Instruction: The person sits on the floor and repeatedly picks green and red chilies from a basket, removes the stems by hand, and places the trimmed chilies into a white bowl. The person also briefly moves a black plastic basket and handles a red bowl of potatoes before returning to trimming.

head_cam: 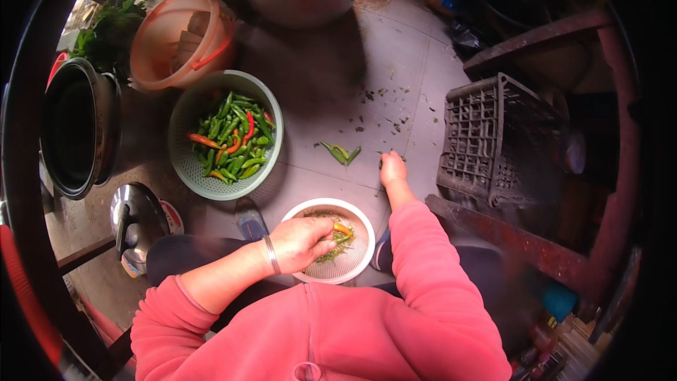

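Note:
My left hand, with a bracelet on the wrist, pinches a yellow-orange chili pepper over a white basket. Green stems and scraps lie in that basket, partly covered by the hand. My right hand reaches down to the tiled floor, its fingers drawn together. Bits of green show at its fingertips; whether they are gripped is hidden. Just left of it, several green chili peppers lie on the tiles. A pale green colander at the left holds many green, red and orange chili peppers.
Leafy scraps are scattered over the floor. A black plastic crate stands at right beside a wooden frame. At left are an orange bucket, a dark pot, a metal lid and leafy greens.

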Action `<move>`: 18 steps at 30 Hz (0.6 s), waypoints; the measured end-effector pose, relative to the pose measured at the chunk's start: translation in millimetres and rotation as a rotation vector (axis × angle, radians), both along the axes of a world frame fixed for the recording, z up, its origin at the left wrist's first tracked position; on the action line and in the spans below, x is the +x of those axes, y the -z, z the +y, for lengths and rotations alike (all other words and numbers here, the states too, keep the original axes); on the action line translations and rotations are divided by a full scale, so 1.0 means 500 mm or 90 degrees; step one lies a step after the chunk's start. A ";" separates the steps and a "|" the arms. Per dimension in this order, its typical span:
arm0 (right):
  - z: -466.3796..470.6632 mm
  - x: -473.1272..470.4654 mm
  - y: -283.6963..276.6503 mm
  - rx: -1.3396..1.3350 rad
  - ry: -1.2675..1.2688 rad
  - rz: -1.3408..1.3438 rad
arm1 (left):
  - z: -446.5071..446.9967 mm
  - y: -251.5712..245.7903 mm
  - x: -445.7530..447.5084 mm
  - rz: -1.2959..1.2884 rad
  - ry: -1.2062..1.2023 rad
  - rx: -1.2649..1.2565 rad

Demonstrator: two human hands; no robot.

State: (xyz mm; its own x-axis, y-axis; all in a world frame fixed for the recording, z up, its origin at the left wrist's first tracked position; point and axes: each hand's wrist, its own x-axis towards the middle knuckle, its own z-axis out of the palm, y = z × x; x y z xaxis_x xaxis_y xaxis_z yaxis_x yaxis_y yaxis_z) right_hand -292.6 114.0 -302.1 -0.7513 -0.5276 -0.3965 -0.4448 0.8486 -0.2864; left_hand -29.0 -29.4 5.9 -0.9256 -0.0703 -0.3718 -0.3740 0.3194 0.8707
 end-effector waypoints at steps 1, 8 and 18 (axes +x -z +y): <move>-0.001 -0.007 0.006 -0.007 -0.071 0.012 | -0.002 0.001 -0.001 -0.019 0.002 0.008; -0.045 -0.004 -0.076 0.015 -0.207 -0.069 | -0.021 0.015 -0.015 -0.028 -0.139 0.029; -0.172 0.091 -0.456 -0.348 -0.045 -0.619 | -0.061 0.019 -0.026 0.046 -0.443 -0.109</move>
State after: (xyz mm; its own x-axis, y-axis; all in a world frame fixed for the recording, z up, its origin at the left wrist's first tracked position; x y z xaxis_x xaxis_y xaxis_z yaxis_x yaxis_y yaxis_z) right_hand -247.0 27.8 -74.0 -0.2093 -0.8401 -0.5004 0.1288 0.4836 -0.8657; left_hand -41.7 -59.7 -3.7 -0.6672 -0.7045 -0.2419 -0.4831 0.1621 0.8604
